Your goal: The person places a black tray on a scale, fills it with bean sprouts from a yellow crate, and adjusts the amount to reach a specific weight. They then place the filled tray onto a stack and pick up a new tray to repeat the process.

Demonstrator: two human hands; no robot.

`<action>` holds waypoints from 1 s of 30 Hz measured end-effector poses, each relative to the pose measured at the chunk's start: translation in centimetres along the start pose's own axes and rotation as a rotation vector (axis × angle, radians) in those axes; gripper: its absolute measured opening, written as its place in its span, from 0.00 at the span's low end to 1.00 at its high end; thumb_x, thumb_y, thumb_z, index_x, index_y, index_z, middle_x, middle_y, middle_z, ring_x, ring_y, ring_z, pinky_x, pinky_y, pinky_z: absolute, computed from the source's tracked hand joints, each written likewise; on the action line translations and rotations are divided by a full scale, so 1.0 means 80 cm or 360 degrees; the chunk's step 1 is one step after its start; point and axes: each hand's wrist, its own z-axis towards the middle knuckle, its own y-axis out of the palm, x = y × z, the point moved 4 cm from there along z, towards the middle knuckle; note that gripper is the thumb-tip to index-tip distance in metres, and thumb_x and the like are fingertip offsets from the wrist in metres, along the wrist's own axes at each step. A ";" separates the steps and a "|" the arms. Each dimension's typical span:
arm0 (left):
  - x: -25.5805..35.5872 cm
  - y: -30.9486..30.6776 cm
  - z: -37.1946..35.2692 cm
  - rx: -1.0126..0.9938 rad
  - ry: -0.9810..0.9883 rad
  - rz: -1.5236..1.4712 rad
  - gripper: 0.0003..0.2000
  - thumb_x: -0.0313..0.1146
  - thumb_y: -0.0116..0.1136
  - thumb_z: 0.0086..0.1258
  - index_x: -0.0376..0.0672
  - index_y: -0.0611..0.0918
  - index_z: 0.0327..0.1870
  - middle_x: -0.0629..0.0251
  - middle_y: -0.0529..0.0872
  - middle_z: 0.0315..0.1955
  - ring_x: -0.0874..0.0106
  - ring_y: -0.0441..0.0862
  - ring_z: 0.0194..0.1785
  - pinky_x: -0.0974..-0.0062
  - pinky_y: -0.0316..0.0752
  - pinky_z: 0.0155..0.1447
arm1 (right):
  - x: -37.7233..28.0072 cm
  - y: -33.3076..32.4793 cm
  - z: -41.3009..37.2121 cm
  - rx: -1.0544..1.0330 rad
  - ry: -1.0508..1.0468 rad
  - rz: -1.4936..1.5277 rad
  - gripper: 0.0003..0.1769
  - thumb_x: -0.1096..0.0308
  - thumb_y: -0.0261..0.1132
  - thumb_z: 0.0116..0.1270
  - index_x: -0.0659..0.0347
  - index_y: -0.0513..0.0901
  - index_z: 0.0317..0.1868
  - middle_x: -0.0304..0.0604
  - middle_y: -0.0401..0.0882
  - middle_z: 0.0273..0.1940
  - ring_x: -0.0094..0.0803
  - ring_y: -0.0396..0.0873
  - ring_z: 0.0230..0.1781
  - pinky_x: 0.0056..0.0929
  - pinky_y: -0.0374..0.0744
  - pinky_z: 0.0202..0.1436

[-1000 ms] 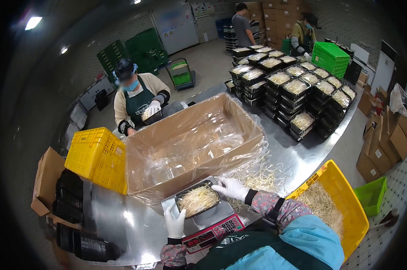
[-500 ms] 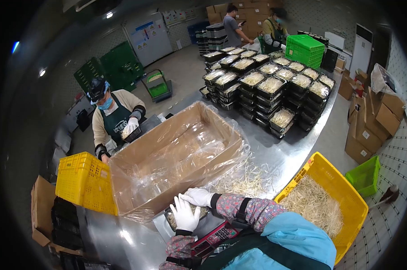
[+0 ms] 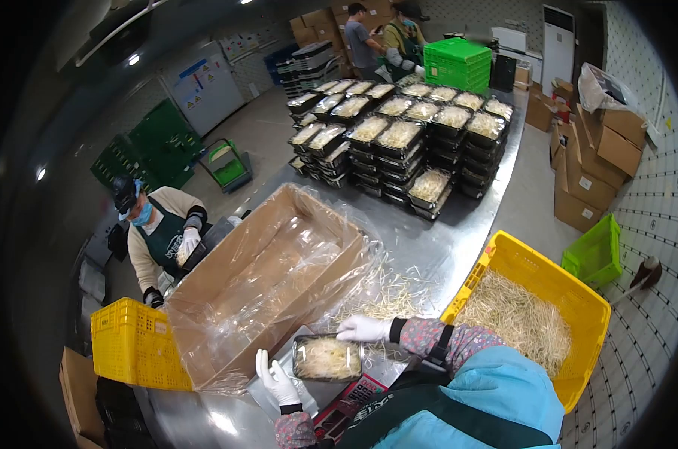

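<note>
A black, shallow rectangular tray (image 3: 296, 359) sat close to six o'clock in the head view, its long sides running roughly from nine to three o'clock. Pale, thin sprouts (image 3: 325, 363) filled it, tangled together. Bright glints crossed them, though a clear cover could not be made out for certain. The tray looked nearly level above the silver plate of a scale (image 3: 351, 398), whether touching it or not was unclear; the red keypad casing slanted out toward five o'clock.
</note>
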 end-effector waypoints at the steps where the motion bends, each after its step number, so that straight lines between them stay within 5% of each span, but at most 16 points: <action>1: 0.014 -0.007 -0.002 -0.0020 -0.0110 -0.0025 0.17 0.24 0.51 0.75 0.35 0.76 0.64 0.53 0.75 0.66 0.61 0.71 0.69 0.66 0.67 0.70 | 0.004 -0.028 -0.015 0.0082 0.0159 0.0142 0.17 0.57 0.65 0.71 0.64 0.86 0.48 0.42 0.87 0.37 0.27 0.81 0.40 0.31 0.80 0.48; 2: 0.008 -0.011 -0.004 -0.0018 -0.0098 -0.0026 0.17 0.25 0.49 0.77 0.33 0.76 0.64 0.53 0.75 0.66 0.61 0.72 0.68 0.66 0.66 0.71 | 0.027 -0.058 -0.023 0.0245 0.0236 0.0148 0.16 0.58 0.66 0.70 0.64 0.86 0.47 0.40 0.86 0.36 0.25 0.81 0.39 0.30 0.80 0.46; 3: -0.009 -0.017 -0.007 -0.0004 -0.0084 -0.0025 0.16 0.24 0.48 0.77 0.32 0.77 0.62 0.53 0.77 0.63 0.62 0.73 0.67 0.67 0.66 0.71 | 0.027 -0.092 -0.041 0.0551 0.0055 0.0229 0.14 0.58 0.65 0.70 0.61 0.87 0.43 0.35 0.82 0.30 0.21 0.77 0.27 0.25 0.77 0.28; 4: -0.014 -0.023 -0.010 0.0001 -0.0103 -0.0007 0.15 0.24 0.47 0.77 0.31 0.78 0.61 0.52 0.79 0.61 0.62 0.75 0.65 0.67 0.67 0.71 | 0.025 -0.132 -0.060 0.0660 0.0182 0.0189 0.13 0.59 0.65 0.70 0.60 0.87 0.42 0.35 0.83 0.31 0.20 0.77 0.29 0.25 0.78 0.28; 8: -0.032 -0.043 -0.023 -0.0006 -0.0184 0.0037 0.15 0.26 0.46 0.78 0.30 0.79 0.59 0.53 0.83 0.57 0.64 0.80 0.59 0.68 0.71 0.67 | 0.051 -0.261 -0.102 0.1827 -0.0275 0.0637 0.08 0.69 0.68 0.68 0.66 0.86 0.42 0.34 0.85 0.36 0.19 0.78 0.36 0.22 0.76 0.41; 11: -0.022 -0.046 -0.022 0.0010 -0.0128 0.0139 0.14 0.26 0.46 0.79 0.30 0.80 0.57 0.54 0.83 0.55 0.65 0.80 0.57 0.69 0.74 0.65 | 0.076 -0.362 -0.102 0.2524 -0.0422 0.0406 0.11 0.65 0.67 0.70 0.66 0.85 0.44 0.33 0.82 0.34 0.17 0.74 0.29 0.19 0.76 0.31; 12: -0.027 -0.044 -0.023 0.0021 -0.0127 0.0093 0.14 0.26 0.46 0.79 0.31 0.81 0.56 0.55 0.83 0.54 0.65 0.80 0.57 0.69 0.74 0.64 | 0.078 -0.388 -0.090 0.2502 -0.0439 0.0977 0.13 0.64 0.66 0.71 0.65 0.84 0.47 0.33 0.79 0.30 0.17 0.72 0.23 0.22 0.79 0.24; 15: -0.008 -0.036 -0.022 0.0030 -0.0097 0.0048 0.13 0.25 0.46 0.78 0.31 0.81 0.55 0.55 0.84 0.53 0.65 0.81 0.56 0.69 0.74 0.64 | 0.129 -0.480 -0.061 0.2565 -0.0349 0.1054 0.17 0.63 0.65 0.71 0.69 0.80 0.52 0.39 0.80 0.34 0.20 0.73 0.20 0.26 0.82 0.21; 18: 0.016 -0.032 -0.027 0.0002 -0.0089 0.0129 0.13 0.24 0.47 0.77 0.30 0.81 0.54 0.55 0.84 0.52 0.65 0.81 0.56 0.69 0.74 0.64 | 0.158 -0.506 -0.046 0.2586 0.0223 0.0954 0.22 0.60 0.65 0.71 0.67 0.76 0.57 0.43 0.80 0.38 0.24 0.75 0.20 0.27 0.81 0.18; 21: 0.052 -0.031 -0.036 0.0013 0.0006 0.0215 0.12 0.23 0.47 0.77 0.31 0.81 0.54 0.55 0.84 0.52 0.65 0.81 0.56 0.69 0.74 0.65 | 0.154 -0.499 -0.048 0.2742 0.0048 0.1212 0.22 0.56 0.64 0.72 0.65 0.76 0.57 0.42 0.79 0.37 0.26 0.76 0.20 0.26 0.80 0.17; 23: 0.042 -0.031 -0.040 0.0032 -0.0037 0.0235 0.12 0.23 0.47 0.77 0.31 0.82 0.54 0.55 0.84 0.52 0.65 0.81 0.56 0.69 0.73 0.65 | 0.169 -0.480 -0.052 0.2780 -0.0067 0.1461 0.23 0.48 0.59 0.75 0.62 0.76 0.53 0.40 0.77 0.34 0.26 0.75 0.20 0.27 0.79 0.18; 25: -0.011 -0.042 -0.048 0.0050 -0.0214 0.0228 0.12 0.23 0.48 0.77 0.31 0.82 0.53 0.55 0.84 0.52 0.65 0.81 0.56 0.69 0.72 0.65 | 0.217 -0.453 -0.052 0.2724 0.0007 0.1461 0.18 0.50 0.57 0.76 0.58 0.78 0.48 0.36 0.75 0.30 0.23 0.74 0.21 0.25 0.80 0.20; 27: -0.015 -0.039 -0.052 0.0042 -0.0248 0.0254 0.12 0.24 0.48 0.76 0.31 0.82 0.53 0.55 0.85 0.52 0.65 0.81 0.56 0.69 0.72 0.66 | 0.319 -0.442 -0.030 0.2491 0.0210 0.0935 0.14 0.54 0.58 0.76 0.56 0.81 0.42 0.33 0.77 0.29 0.22 0.75 0.24 0.27 0.78 0.21; 28: -0.014 -0.037 -0.052 0.0038 -0.0264 0.0268 0.12 0.24 0.49 0.76 0.31 0.82 0.53 0.55 0.85 0.52 0.65 0.81 0.56 0.68 0.72 0.66 | 0.315 -0.430 -0.029 0.2140 0.0601 0.0540 0.14 0.57 0.60 0.71 0.57 0.86 0.37 0.40 0.86 0.34 0.30 0.81 0.27 0.34 0.80 0.29; 29: -0.010 -0.034 -0.051 0.0015 -0.0237 0.0291 0.12 0.24 0.49 0.76 0.31 0.82 0.53 0.55 0.85 0.52 0.65 0.81 0.56 0.68 0.71 0.66 | 0.300 -0.428 -0.030 0.1980 0.0651 -0.0122 0.13 0.60 0.61 0.67 0.57 0.88 0.36 0.48 0.88 0.39 0.40 0.85 0.40 0.39 0.80 0.47; 30: -0.003 -0.031 -0.049 -0.0009 -0.0211 0.0313 0.12 0.24 0.49 0.76 0.31 0.82 0.53 0.55 0.85 0.52 0.65 0.81 0.56 0.68 0.71 0.66 | 0.299 -0.432 -0.033 0.2136 0.0660 -0.0084 0.13 0.59 0.60 0.67 0.56 0.89 0.37 0.50 0.88 0.41 0.43 0.84 0.45 0.39 0.79 0.52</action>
